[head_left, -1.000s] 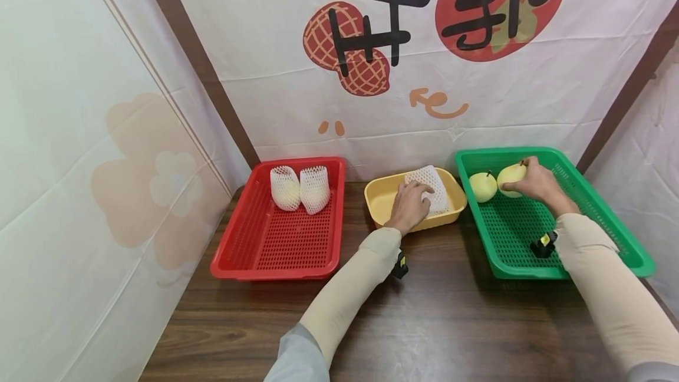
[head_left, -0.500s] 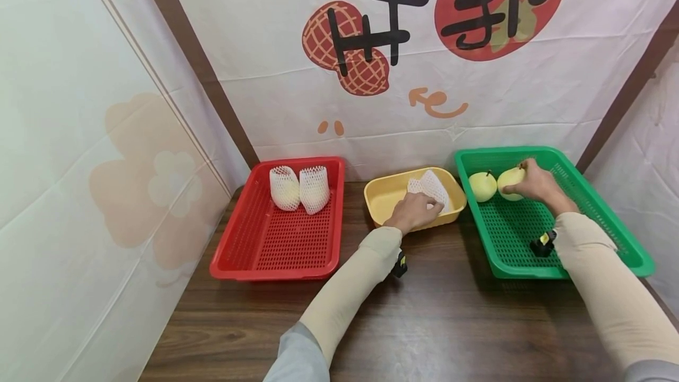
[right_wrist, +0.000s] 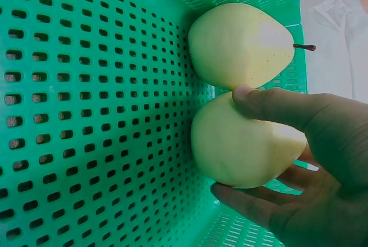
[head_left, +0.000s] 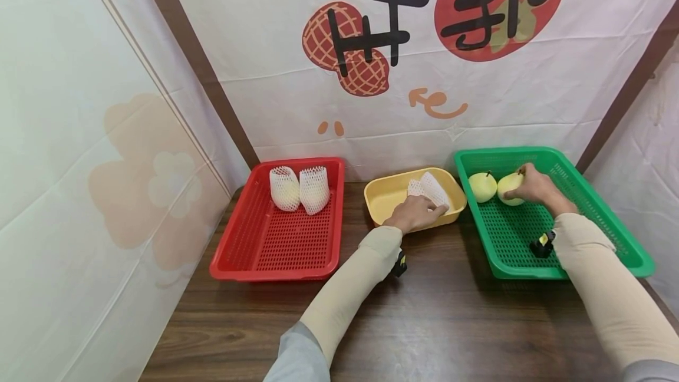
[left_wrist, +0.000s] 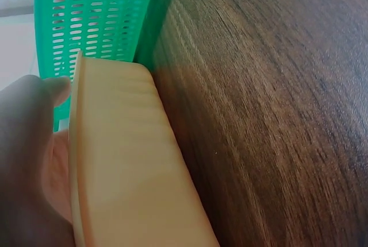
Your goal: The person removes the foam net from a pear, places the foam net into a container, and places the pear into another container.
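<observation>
My right hand (head_left: 537,184) grips a pale yellow-green pear (right_wrist: 241,143) in the green basket, thumb on one side and fingers on the other. A second pear (right_wrist: 236,46) with a dark stem lies beside it. My left hand (head_left: 415,213) reaches into the yellow basin (head_left: 384,196), its fingers curled down at the white foam net sleeves (head_left: 435,190) and pinching there; the fingertips are partly hidden. In the left wrist view, the outer wall of the basin (left_wrist: 121,155) hides much of that hand.
At the left stands a red basket (head_left: 297,246) with two pears in foam nets (head_left: 285,188) near its back. The green basket (head_left: 509,234) stands right of the basin. All rest on a dark wooden table (head_left: 451,311) before a printed cloth wall (head_left: 265,105).
My left hand has lowered, its spread fingers curling onto the foam net sleeves, which have shifted and tilted. My right hand keeps its grip; its pear sits slightly lower.
</observation>
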Tool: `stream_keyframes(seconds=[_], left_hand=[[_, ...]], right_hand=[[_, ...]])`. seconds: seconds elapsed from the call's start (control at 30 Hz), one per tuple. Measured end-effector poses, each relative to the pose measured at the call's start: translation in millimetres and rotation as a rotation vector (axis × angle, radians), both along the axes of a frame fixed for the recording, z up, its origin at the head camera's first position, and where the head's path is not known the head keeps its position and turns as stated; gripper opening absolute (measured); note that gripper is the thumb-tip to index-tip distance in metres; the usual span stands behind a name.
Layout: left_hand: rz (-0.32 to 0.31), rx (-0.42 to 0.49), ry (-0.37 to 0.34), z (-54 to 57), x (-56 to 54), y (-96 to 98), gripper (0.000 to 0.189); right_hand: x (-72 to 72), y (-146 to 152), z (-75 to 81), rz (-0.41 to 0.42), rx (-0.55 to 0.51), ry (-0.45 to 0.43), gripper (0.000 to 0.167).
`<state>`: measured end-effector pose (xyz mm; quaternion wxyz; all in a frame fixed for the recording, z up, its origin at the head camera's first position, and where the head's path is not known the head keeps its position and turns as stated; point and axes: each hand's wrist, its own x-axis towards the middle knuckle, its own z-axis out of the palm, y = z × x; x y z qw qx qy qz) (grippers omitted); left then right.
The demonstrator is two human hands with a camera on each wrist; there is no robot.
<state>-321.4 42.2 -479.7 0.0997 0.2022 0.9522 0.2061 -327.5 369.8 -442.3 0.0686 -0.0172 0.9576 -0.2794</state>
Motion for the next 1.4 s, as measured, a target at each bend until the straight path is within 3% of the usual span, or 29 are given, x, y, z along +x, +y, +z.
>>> stream_keyframes(seconds=[0.67,0.97,1.4], left_hand=[[-0.006,-0.02,-0.024,1.4,-0.3,0.3,0.059],[-0.04,-0.025,0.037,3.8,0.7,-0.1,0.057],[-0.055,0.018,0.154,11.7,2.3,-2.0,0.047]], right_hand=[[-2.0,2.8,-3.1,0.014,-0.007,-0.043,0.084],[0.2,1.1,0.9,0.011,-0.007,-0.072,0.088],[0.8,-3.4,9.4,0.049,-0.012,-0.037,0.089]])
